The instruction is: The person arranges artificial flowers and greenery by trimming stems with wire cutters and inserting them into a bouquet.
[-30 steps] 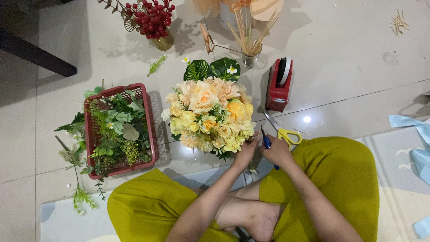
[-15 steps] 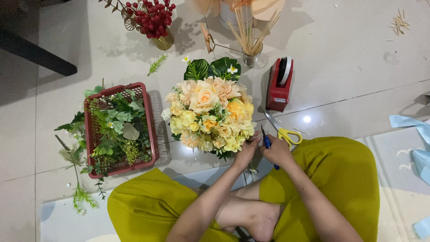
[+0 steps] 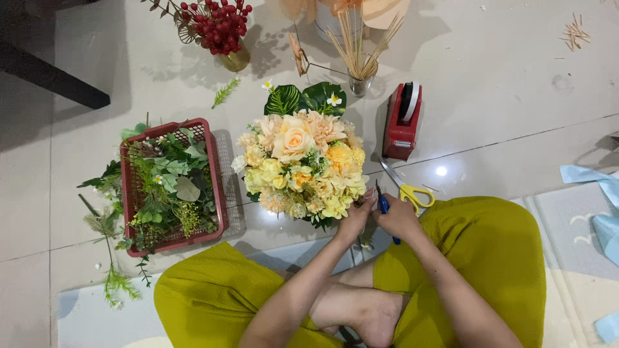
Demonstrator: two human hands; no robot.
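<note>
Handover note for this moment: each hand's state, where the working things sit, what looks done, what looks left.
Left hand: at the lower right edge of the flower bouquet, fingers closed on something small, unclear what.
Right hand: gripping a blue-handled tool; blade hidden.
Yellow scissors lie on the floor beside the right hand; red tape dispenser beyond.
Red basket holds greenery.
Done: bouquet looks densely filled.
Left: work at the bouquet's edge appears unfinished.

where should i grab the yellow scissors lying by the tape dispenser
Take the yellow scissors by the looped yellow handles, coming from above on the side nearest the right knee. They lie flat on the tile floor with the handles toward the person and the blade tips pointing up-left toward the red tape dispenser, so the loops are the closer, safer end.
</note>
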